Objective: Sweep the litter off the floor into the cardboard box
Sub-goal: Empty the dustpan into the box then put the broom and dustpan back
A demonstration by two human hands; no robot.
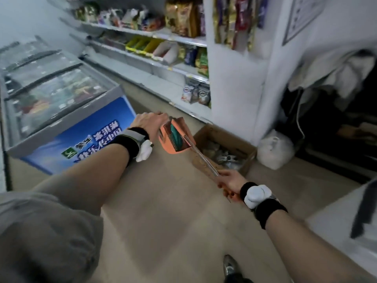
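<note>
Orange dustpan [175, 137] gripped at top by left hand [150, 121], raised and tilted near cardboard box [224, 149] at 1 o'clock. Broom handle [204, 158] clenched in right hand [230, 183] fingers. Litter seen inside box; emptying judged nearly done. Visible floor [173, 201] litter-free.

Dim, cool indoor light; motion blur smears the shelves [142, 37] beyond the left hand [151, 121] and the dark clutter right of the right hand [230, 180]. Wide-angle distortion bends the edges.
</note>
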